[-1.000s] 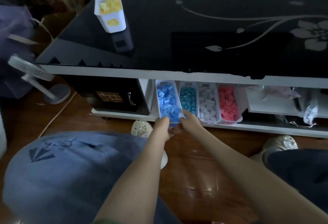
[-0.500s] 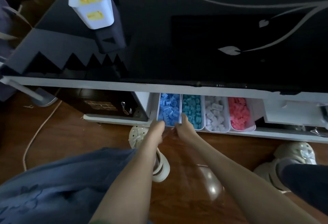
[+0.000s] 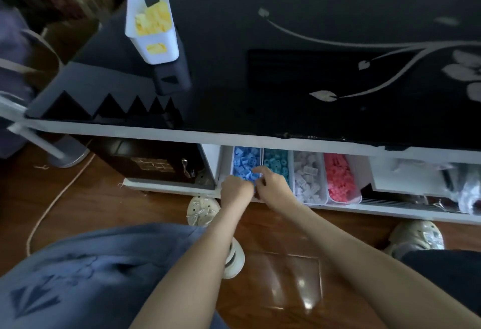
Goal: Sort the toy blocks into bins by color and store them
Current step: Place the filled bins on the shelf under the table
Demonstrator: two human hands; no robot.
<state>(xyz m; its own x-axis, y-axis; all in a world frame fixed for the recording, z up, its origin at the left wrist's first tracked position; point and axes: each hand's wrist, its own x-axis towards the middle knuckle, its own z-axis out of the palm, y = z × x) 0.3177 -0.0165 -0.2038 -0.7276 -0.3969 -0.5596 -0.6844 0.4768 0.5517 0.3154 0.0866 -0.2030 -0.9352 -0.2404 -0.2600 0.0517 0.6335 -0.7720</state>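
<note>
Both hands work at the near end of the blue bin (image 3: 246,163), the leftmost of four on the low shelf (image 3: 390,210). My left hand (image 3: 235,190) curls against that end and my right hand (image 3: 273,188) lays a finger over the blocks. I cannot tell whether either grips.

The teal bin (image 3: 276,163) touches its right side, followed by the white bin (image 3: 308,177) and the pink bin (image 3: 339,177). A white partition (image 3: 210,156) stands just left.

The table's front edge (image 3: 156,133) overhangs the bins' far ends. The yellow bin (image 3: 158,52) stands on top, well apart. A slipper (image 3: 200,210) lies below my left wrist, with wood floor (image 3: 286,276) toward me.
</note>
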